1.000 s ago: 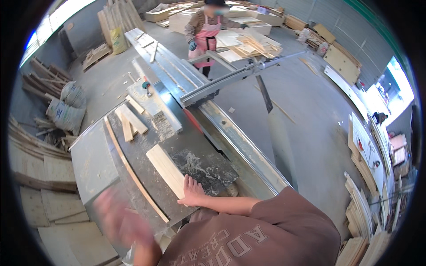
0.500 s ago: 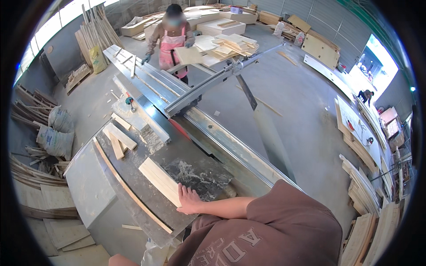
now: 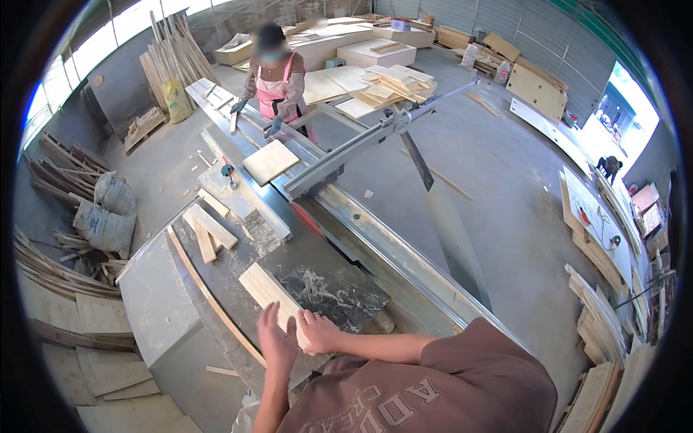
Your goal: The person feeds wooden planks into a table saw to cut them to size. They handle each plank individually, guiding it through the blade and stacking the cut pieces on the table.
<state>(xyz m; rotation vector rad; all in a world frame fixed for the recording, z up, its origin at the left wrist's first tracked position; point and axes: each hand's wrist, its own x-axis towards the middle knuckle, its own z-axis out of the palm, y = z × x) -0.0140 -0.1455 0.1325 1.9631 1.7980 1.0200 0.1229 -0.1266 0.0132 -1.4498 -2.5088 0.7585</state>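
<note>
Head view. Main piece: a pack of narrow pale wooden boards [image 3: 268,289] lying flat on the dark bench [image 3: 253,249], the bed of a panel saw. Lines along its top suggest more than one piece; count not readable.

Key relation: the pack lies ahead of the hands and slightly to the left. Its long axis runs obliquely, near end close to the person's body, far end pointing away and leftward. Fisheye bend noted, but the axis looks roughly in line with the red blade guard [image 3: 307,219], which is well apart on the far right side.

Right hand [image 3: 318,332]: on the near end, at its right edge, forearm coming in from the right. Contact looks certain; whether the fingers clamp or merely rest, cannot tell.

Left hand [image 3: 278,339]: at the left edge of the same end, fingers spread and pointing forward along the pack. Touching or just short of it, cannot tell. Hands close together, the near end between them; judged the right is the nearer, being on the wood.

To the left of the pack, apart from it: a long thin wooden strip [image 3: 209,289]. Beyond, two short wooden offcuts [image 3: 211,227], one overlapping the other.
</note>
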